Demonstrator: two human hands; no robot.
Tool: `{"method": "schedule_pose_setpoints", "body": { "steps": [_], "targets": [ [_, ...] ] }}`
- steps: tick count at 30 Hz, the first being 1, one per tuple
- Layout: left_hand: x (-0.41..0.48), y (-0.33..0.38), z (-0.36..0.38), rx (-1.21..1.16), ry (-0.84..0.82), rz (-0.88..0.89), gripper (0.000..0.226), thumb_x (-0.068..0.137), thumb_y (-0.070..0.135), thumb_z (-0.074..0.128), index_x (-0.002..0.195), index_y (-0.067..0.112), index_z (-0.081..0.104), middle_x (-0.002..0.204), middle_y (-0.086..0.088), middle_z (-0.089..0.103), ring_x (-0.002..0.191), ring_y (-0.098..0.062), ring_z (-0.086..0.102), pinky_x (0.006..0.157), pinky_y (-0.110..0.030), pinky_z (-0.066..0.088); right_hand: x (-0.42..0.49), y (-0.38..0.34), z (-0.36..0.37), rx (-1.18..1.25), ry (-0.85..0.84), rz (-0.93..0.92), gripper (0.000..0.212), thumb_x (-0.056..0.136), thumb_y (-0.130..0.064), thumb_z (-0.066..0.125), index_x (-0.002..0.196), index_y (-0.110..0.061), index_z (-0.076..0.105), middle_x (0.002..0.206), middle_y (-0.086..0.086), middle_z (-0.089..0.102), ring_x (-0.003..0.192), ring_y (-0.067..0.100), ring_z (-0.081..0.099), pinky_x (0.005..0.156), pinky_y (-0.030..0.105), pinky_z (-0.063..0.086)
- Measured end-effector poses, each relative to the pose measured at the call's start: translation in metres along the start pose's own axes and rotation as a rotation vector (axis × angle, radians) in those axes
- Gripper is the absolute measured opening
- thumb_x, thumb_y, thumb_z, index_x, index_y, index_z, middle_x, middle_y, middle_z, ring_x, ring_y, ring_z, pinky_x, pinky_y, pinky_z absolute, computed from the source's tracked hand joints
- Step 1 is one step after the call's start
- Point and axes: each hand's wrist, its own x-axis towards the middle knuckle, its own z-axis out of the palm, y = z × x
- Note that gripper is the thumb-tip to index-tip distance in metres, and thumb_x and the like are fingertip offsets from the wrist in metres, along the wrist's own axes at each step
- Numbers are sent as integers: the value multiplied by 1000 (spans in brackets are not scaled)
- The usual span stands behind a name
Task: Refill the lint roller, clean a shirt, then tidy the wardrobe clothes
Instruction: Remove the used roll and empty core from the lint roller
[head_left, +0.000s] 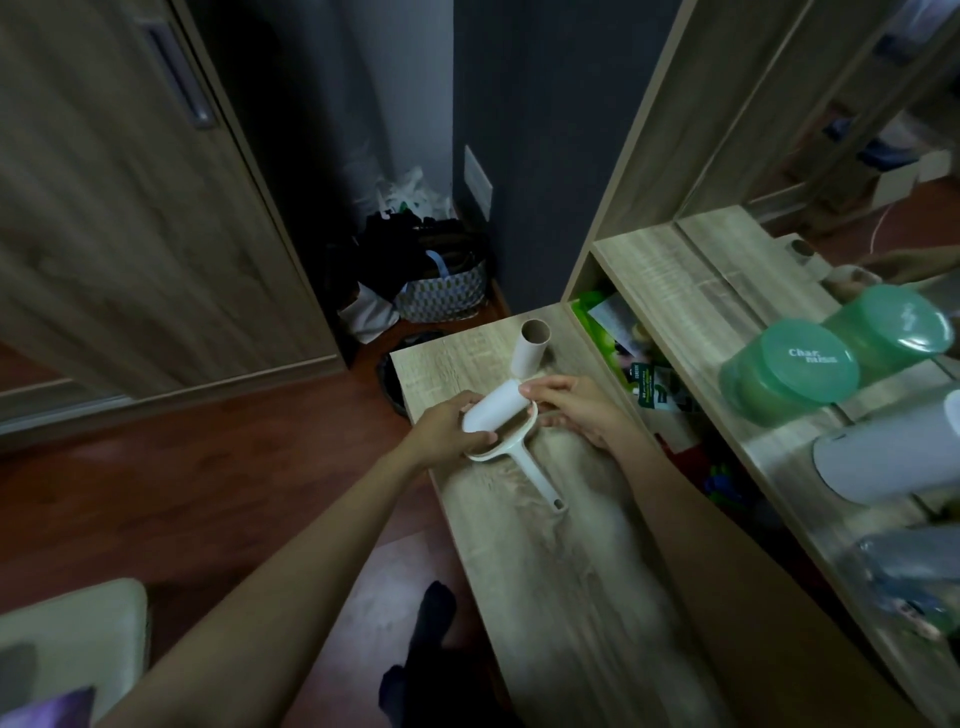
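White letters "Char" stand on the green tub lid (810, 358), well right of the fingers (545, 387) of the right hand (584, 413); the line beneath is blurred. The dark packet (649, 387) just right of them carries print too small to read.

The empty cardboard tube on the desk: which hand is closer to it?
Right. The right hand pinches the end of the white roll, just in front of the cardboard tube. The left hand grips the roll's other end, farther away to the left.
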Motion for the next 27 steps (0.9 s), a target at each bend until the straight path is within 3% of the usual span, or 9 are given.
{"method": "schedule_pose_setpoints", "body": {
  "steps": [6,13,17,23,25,27],
  "targets": [
    [-1,4,0,39,-13,70,53,84,32,72,130,16,52,121,-7,61,107,-24,57,84,-33,44,2,-6,-10,-56,-50,28,24,78,-16,76,101,-7,72,98,9,73,82,14,70,66,23,56],
    [-4,6,0,40,-81,104,46,87,25,68,123,13,42,108,-10,59,91,-24,57,65,-28,41,-4,-11,-12,-53,-101,36,22,81,-13,73,101,-5,71,92,9,72,75,13,67,59,19,54],
    [-7,5,4,18,-109,95,45,89,22,64,122,13,36,107,-13,57,89,-27,60,71,-42,49,-5,-9,-9,-98,-92,10,20,80,-15,74,97,-6,71,96,14,71,79,17,66,57,19,52],
    [-12,5,8,-29,-78,169,66,90,31,65,143,25,27,108,-6,57,93,-23,60,78,-35,49,-8,-6,-11,-139,-92,-56,21,82,-13,71,99,-1,70,95,15,70,81,18,65,56,20,53],
    [-12,11,5,-151,-70,61,59,90,43,61,141,31,34,107,-2,59,94,-20,61,81,-32,50,-10,-7,-13,-147,-94,-70,18,82,-12,71,97,-3,71,96,15,71,81,16,66,56,20,52],
    [-9,17,1,-268,-88,-96,51,90,55,50,131,26,49,115,-3,58,95,-15,60,83,-30,48,-11,-7,-16,-169,-83,-88,14,82,-11,71,94,-4,72,98,14,71,79,14,65,55,19,52]
  ]
}}
